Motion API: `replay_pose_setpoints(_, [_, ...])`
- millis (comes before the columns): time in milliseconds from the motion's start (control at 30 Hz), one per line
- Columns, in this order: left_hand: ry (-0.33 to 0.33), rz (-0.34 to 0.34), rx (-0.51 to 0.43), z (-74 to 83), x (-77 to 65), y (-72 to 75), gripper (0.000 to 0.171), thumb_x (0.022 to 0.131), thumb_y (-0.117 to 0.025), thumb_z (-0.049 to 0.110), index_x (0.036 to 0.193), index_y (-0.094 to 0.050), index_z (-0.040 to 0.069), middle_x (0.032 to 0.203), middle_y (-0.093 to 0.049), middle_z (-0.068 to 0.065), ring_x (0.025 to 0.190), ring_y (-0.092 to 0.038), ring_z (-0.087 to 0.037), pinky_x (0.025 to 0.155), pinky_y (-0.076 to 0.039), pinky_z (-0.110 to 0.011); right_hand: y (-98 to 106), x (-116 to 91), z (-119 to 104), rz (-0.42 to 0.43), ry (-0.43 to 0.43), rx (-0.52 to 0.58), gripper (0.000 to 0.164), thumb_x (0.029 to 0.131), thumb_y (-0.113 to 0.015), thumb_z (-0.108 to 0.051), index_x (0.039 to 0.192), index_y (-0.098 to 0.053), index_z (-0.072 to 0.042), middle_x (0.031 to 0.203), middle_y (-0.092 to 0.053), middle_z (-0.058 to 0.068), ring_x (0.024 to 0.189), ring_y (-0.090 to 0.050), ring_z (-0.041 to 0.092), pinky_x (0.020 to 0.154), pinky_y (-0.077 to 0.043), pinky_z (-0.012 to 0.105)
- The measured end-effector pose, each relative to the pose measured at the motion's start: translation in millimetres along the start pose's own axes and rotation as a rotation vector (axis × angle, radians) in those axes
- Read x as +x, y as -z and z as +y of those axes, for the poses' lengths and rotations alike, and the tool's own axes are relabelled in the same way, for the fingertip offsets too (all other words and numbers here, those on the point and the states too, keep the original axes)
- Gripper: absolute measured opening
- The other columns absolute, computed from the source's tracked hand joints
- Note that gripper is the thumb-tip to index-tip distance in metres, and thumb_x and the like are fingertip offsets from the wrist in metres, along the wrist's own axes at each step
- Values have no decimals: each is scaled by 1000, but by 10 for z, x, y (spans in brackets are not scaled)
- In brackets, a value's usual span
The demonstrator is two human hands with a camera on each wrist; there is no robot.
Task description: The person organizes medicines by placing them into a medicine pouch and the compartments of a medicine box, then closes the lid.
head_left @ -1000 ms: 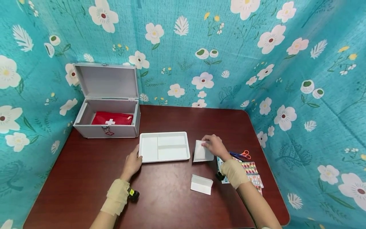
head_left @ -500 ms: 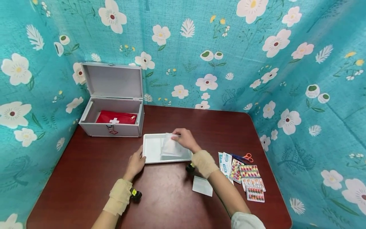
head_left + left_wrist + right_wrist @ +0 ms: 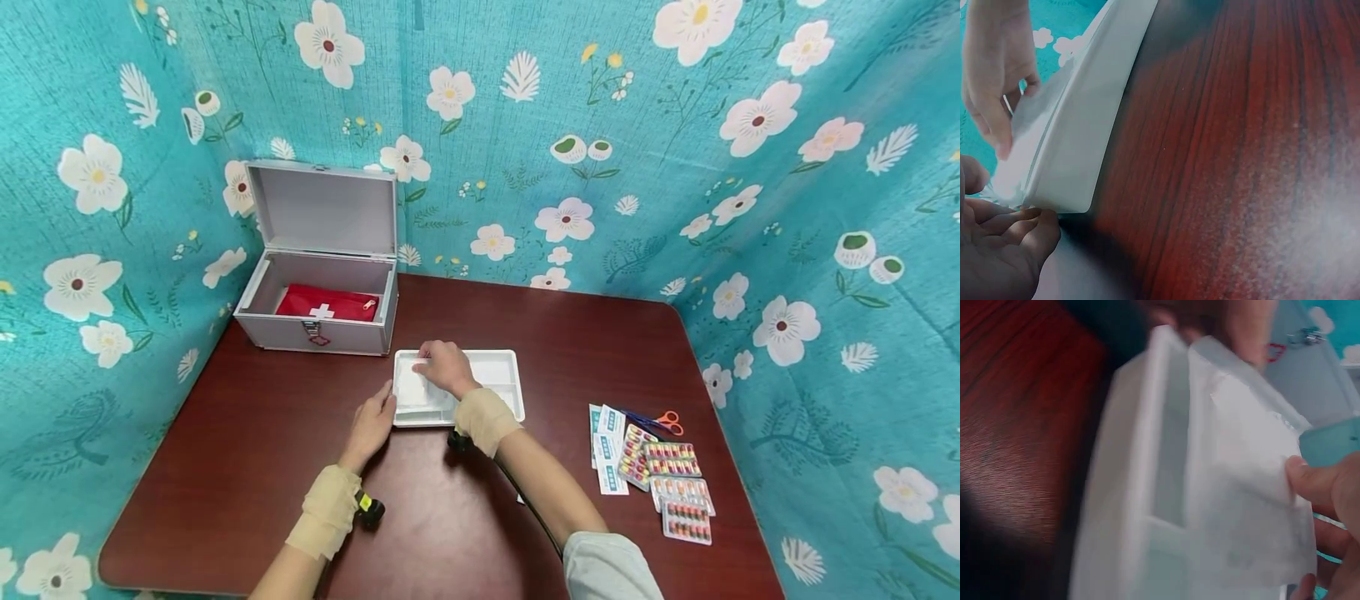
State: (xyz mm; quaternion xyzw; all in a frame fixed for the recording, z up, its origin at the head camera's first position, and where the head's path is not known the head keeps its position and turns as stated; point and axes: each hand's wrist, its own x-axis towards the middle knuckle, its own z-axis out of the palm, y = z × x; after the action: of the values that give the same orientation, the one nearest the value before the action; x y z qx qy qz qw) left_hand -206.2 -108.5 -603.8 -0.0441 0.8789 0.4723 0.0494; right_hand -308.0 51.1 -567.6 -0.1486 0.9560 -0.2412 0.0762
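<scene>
A white tray with compartments lies mid-table. My left hand holds its left end; in the left wrist view, the fingers curl at the tray's corner with the thumb above. My right hand pinches a flat white packet, which looks like wrapped gauze, over the large left compartment. In the right wrist view, the packet slants inside the rim, thumb on its face. Whether it touches the tray floor, I cannot tell.
Behind the tray's left end stands an open grey metal box holding a red pouch with a white cross. At right lie blister packs, small white-and-blue packets and orange-handled scissors. My right forearm mostly covers a white piece.
My right hand has carried the white packet leftward from beside the tray, across the right compartments, to the left one. My left hand stays at the tray's left end. The view has shifted.
</scene>
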Motion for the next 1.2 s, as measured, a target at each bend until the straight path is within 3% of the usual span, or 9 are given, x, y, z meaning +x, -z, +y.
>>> replay_pose_setpoints(200, [-12,22,33,5,9,-20,54,99,-55,18,148,-44,0,139,-57,-25,129,-55,-42,106,-45,-57,-126,-90,27,108,43,-50,23,89,-76,-33,103,-70,-16,113,-64,5,105,-58,21,80,-57,34])
replay_pose_setpoints(300, [-40,40,59,7,5,-56,55,96,-60,15,146,-47,-2,135,-59,-27,125,-58,-43,103,-47,-57,-102,-214,79,185,123,-45,19,92,-72,-28,107,-69,-15,120,-59,6,109,-52,22,83,-56,34])
replay_pose_setpoints(400, [-66,46,61,4,-8,-73,56,95,-62,15,145,-47,-4,134,-60,-28,124,-58,-43,103,-48,-56,-46,-381,61,224,248,-75,16,93,-71,-20,107,-69,-13,118,-62,5,109,-56,21,88,-55,33])
replay_pose_setpoints(500, [-81,61,69,-10,-28,-62,58,95,-63,16,144,-46,-8,131,-61,-30,121,-60,-43,101,-49,-56,-17,-552,-29,171,376,-152,21,92,-70,-15,112,-70,-10,120,-67,7,114,-62,22,97,-54,34])
replay_pose_setpoints(600, [-73,70,69,-34,-49,-39,60,93,-64,16,144,-45,-9,130,-62,-28,119,-63,-41,101,-50,-54,-54,-662,-114,67,461,-246,33,92,-68,-16,124,-67,-8,134,-63,12,124,-61,24,104,-52,34])
replay_pose_setpoints(700, [-58,53,56,-55,-67,-34,61,92,-65,14,145,-45,-7,134,-60,-25,121,-62,-37,103,-50,-51,-123,-692,-124,-1,483,-311,39,93,-67,-16,131,-64,-11,143,-57,14,130,-58,25,104,-52,33])
replay_pose_setpoints(933, [-77,34,22,-40,-87,-66,55,92,-65,4,142,-48,-9,138,-56,-27,122,-62,-35,103,-51,-45,-198,-602,-1,-51,476,-258,37,94,-65,-9,131,-64,-9,141,-57,16,129,-59,27,104,-52,34])
replay_pose_setpoints(1200, [-80,35,-77,-5,-112,-67,51,92,-61,-3,141,-48,-11,135,-58,-29,124,-60,-37,103,-50,-41,-297,-509,-37,-108,500,-361,23,92,-61,-4,110,-72,-9,105,-67,4,95,-66,16,82,-57,27])
